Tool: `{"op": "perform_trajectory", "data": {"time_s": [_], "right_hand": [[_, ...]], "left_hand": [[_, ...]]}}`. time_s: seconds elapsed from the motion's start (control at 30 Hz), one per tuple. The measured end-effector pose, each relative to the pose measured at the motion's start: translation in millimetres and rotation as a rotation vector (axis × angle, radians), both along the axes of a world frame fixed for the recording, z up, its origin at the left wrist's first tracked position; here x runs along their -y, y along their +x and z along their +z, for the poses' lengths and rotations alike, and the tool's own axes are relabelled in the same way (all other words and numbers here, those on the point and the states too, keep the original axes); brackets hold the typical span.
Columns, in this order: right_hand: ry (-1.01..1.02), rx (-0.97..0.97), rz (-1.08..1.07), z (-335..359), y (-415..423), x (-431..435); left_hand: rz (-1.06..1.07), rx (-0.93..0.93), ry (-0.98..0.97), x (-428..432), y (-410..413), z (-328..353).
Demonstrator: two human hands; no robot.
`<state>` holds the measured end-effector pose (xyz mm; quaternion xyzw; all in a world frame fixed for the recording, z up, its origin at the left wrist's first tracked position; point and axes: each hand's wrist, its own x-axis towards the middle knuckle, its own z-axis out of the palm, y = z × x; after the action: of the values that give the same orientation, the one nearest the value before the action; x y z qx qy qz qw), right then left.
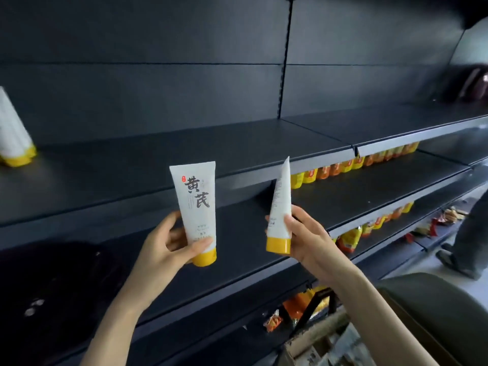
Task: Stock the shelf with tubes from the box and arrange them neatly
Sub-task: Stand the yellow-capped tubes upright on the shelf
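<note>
**Both hands raised before the shelving.** Your left hand (169, 244) grips a white tube (196, 196) low on its body, thumb across the front and fingers curled behind. The tube stands upright, yellow cap down, and its printed face with large dark characters is turned toward you.

Your right hand (303, 239) is clamped round a second tube (280, 202) just above its yellow cap — this one is seen edge-on, slightly tilted, crimped end up. The two tubes are near each other but apart. Both are held in the air in front of the edge of the dark upper shelf (184, 146), and neither rests on it.

At the far left of that shelf a cluster of stocked tubes (13, 133) stands cap-down, blurred and partly cut by the frame edge. The lower shelves to the right carry rows of yellow and orange snack packets (351, 165).

The cardboard box (317, 330) sits at lower right, below your right forearm — its contents cannot be made out. At the right edge, another person's leg (472, 233) stands on the floor.
</note>
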<state>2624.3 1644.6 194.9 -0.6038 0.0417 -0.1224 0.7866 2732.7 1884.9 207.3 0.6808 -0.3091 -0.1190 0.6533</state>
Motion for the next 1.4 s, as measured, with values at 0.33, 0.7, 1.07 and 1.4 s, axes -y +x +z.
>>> {"op": "perform_trajectory", "data": {"time_s": [0.33, 0.7, 1.07, 1.4], "right_hand": [[-0.403, 0.125, -0.051, 42.9, 28.4, -63.2], [-0.305, 0.221, 0.133, 67.2, 101.9, -190.1], [-0.232, 0.294, 0.177, 74.1, 176.5, -321.2], [-0.255, 0.311, 0.167, 94.2, 239.2, -364.0]], "left_hand": [[0.308, 0.044, -0.069, -82.8, -26.8, 15.6], [0.45, 0.117, -0.099, -215.9, 12.5, 40.7], [0.525, 0.157, -0.069, -357.4, 78.2, 56.9], [0.562, 0.172, -0.06, -401.4, 108.4, 57.4]]}}
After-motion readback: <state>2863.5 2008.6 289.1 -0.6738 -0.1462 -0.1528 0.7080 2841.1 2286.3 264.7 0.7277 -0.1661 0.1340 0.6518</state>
